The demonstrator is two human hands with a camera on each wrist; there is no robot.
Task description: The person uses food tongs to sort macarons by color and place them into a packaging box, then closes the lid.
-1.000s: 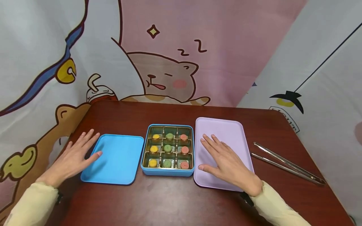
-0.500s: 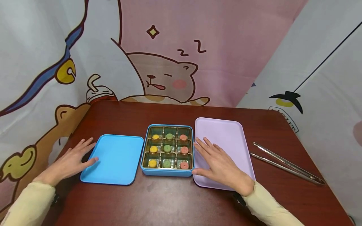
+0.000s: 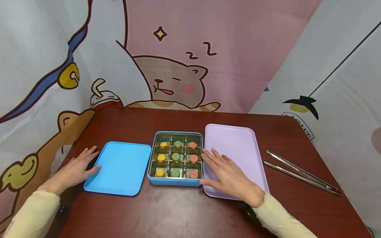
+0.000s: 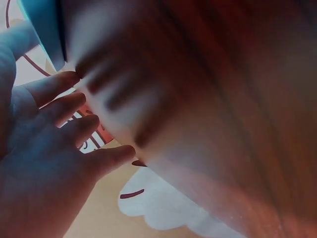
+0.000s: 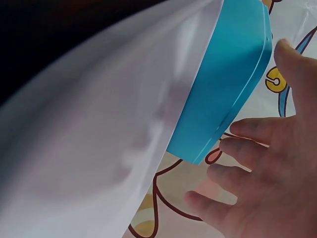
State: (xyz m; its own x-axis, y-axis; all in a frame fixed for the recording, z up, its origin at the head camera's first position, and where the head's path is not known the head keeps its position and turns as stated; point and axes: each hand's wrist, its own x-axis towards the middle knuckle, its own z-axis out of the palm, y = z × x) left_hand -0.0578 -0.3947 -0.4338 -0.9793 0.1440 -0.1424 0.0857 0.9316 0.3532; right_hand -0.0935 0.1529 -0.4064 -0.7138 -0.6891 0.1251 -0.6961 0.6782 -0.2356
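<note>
In the head view my left hand [image 3: 72, 172] is spread at the left edge of a flat square blue lid [image 3: 122, 168], its thumb overlapping the lid. The left wrist view shows those fingers [image 4: 79, 126] straight and apart, holding nothing. My right hand [image 3: 232, 177] hovers palm down over a lilac tray [image 3: 232, 138], fingertips right at the right rim of a blue box [image 3: 175, 181]. Inside the box, a gold divided insert bears small round sweets: yellow [image 3: 160, 172] on the left, green [image 3: 175, 156] in the middle, pink [image 3: 193, 158] on the right.
Metal tongs [image 3: 303, 175] lie with their arms apart to the right of the lilac tray. Everything stands on a dark red-brown table [image 3: 166, 215], with a cartoon-printed curtain [image 3: 232, 66] behind it and at both sides.
My right hand has moved left across the lilac tray to the box's right side. The left hand has shifted left and slightly down to the lid's edge. The objects stay in place.
</note>
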